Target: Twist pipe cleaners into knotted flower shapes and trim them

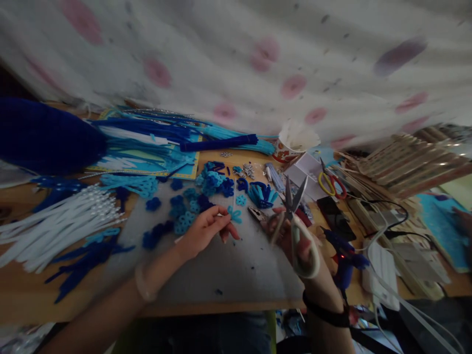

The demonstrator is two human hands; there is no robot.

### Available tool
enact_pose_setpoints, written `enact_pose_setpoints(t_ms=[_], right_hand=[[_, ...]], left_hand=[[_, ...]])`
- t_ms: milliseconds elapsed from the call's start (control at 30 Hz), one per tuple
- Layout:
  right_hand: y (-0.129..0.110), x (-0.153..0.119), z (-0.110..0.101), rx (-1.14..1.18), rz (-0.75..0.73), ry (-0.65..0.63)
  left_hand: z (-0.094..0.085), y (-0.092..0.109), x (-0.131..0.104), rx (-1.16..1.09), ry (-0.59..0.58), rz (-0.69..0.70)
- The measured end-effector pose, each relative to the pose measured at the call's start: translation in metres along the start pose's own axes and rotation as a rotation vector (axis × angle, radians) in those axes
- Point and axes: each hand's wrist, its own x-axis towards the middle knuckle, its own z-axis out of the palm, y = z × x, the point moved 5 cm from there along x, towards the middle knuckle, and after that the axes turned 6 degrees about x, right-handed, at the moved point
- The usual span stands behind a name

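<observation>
My left hand (pixel 208 230) pinches a small light blue looped piece (pixel 234 214) between thumb and fingertips, above the grey mat (pixel 236 275). To its right, my right hand (pixel 287 236) is closed around white-handled scissors (pixel 295 201), whose blades point up and stand apart. The scissors do not touch the blue piece. Beside the right fingers are the dark jaws of pliers (pixel 257 214); whether that hand also holds them is unclear. Blue fuzzy flowers (pixel 184 222) lie just beyond and left of my left hand.
White stems (pixel 62 226) and a dark blue bundle (pixel 47 137) occupy the left. A paper cup (pixel 283 151) stands behind. Rightward are red-yellow scissors (pixel 332 186), a phone (pixel 336 218), a blue glue gun (pixel 344 258), a white power strip (pixel 380 270) and cables. Part of another person's hand shows far right.
</observation>
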Motion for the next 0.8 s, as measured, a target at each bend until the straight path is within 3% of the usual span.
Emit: enact_pose_setpoints(t_ms=[167, 300, 433, 567, 667, 800], right_hand=[[0.0, 0.005, 0.024, 0.054, 0.099, 0.09], [0.009, 0.006, 0.039, 0.095, 0.239, 0.045], [0.018, 0.002, 0.043, 0.147, 0.339, 0.002], [0.016, 0.002, 0.043, 0.115, 0.286, -0.029], [0.011, 0.004, 0.043, 0.094, 0.22, -0.009], [0.009, 0.002, 0.043, 0.124, 0.186, 0.198]], left_hand=[[0.014, -0.005, -0.006, 0.064, -0.158, 0.012], [0.024, -0.008, -0.013, 0.229, -0.266, 0.009], [0.025, 0.005, -0.019, 0.565, -0.294, 0.133], [0.023, 0.016, -0.021, 0.769, -0.292, 0.187], [0.017, 0.012, -0.017, 0.566, -0.266, 0.051], [0.006, 0.003, -0.009, 0.15, -0.049, -0.108]])
